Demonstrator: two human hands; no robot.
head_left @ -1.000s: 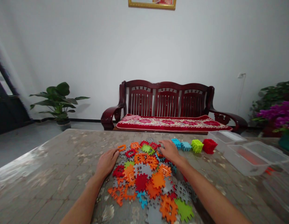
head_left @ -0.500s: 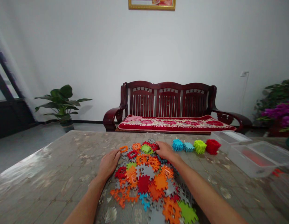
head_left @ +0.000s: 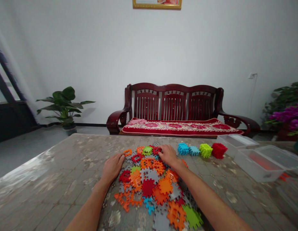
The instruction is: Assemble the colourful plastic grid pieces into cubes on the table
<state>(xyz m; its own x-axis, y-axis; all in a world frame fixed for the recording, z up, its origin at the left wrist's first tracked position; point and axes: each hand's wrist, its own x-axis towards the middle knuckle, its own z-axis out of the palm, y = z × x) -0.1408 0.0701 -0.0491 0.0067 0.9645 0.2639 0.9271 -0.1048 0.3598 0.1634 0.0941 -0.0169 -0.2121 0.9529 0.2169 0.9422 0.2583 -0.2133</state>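
A loose heap of toothed plastic puzzle tiles in orange, red, grey, green and blue lies on the table in front of me. My left hand [head_left: 113,166] rests at the heap's left side, fingers together, their tips at the edge of an orange tile frame [head_left: 127,152]. At the far right of the heap, my right hand [head_left: 169,155] has its curled fingers on a red tile [head_left: 156,150]; its grip is partly hidden. Beside that red tile lies a green tile [head_left: 147,150]. Nearer me are a plain red tile [head_left: 148,188] and a grey tile [head_left: 161,221].
Right of the heap stand a blue stack [head_left: 183,149], a light blue stack [head_left: 194,150], a yellow-green stack [head_left: 206,150] and a red stack [head_left: 219,150] of tiles. Clear plastic boxes [head_left: 257,171] sit at the table's right. A wooden bench [head_left: 174,104] is behind.
The green tile has shifted a little left and away from me. My right hand's fingers have moved slightly at the red tile. My left hand has stayed in place.
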